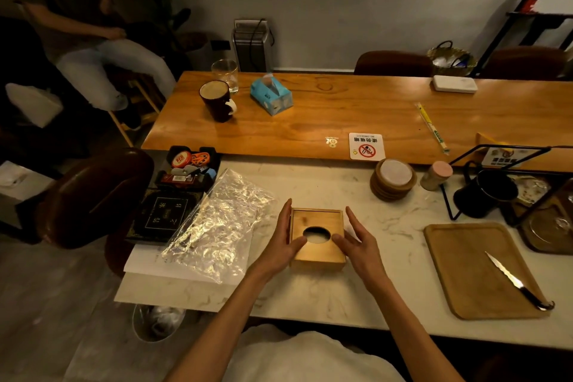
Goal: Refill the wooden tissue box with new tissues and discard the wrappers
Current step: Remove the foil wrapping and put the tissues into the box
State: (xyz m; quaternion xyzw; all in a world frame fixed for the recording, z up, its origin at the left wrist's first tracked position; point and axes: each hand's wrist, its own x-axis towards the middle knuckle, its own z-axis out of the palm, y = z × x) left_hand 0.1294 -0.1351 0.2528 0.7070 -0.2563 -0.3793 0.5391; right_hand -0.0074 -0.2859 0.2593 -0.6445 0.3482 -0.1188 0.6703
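The wooden tissue box [317, 239] sits square on the pale marble counter [310, 298], close to the person's body, with its oval slot facing up. That suits someone about to open it or lift it. The left hand [283, 243] presses flat along the box's left wall with the thumb curled onto the lid beside the slot. The right hand [356, 245] mirrors it at the right wall, fingers spread and loosely open, thumb on the top. Together they cradle the box rather than clench it. Whether the right fingers truly touch the wood is hard to say in this dim light. A pale surface shows through the slot; I can't tell if it is tissue or the box's bottom. Just to the left lies a crinkled clear plastic wrapper [217, 226], laid flat and out of the working space, likely waiting to be thrown away. A bin [158, 321] stands on the floor below the counter's edge, handy for that. On the far wooden table [310, 124] a blue tissue pack [271, 96] rests well apart from the box.
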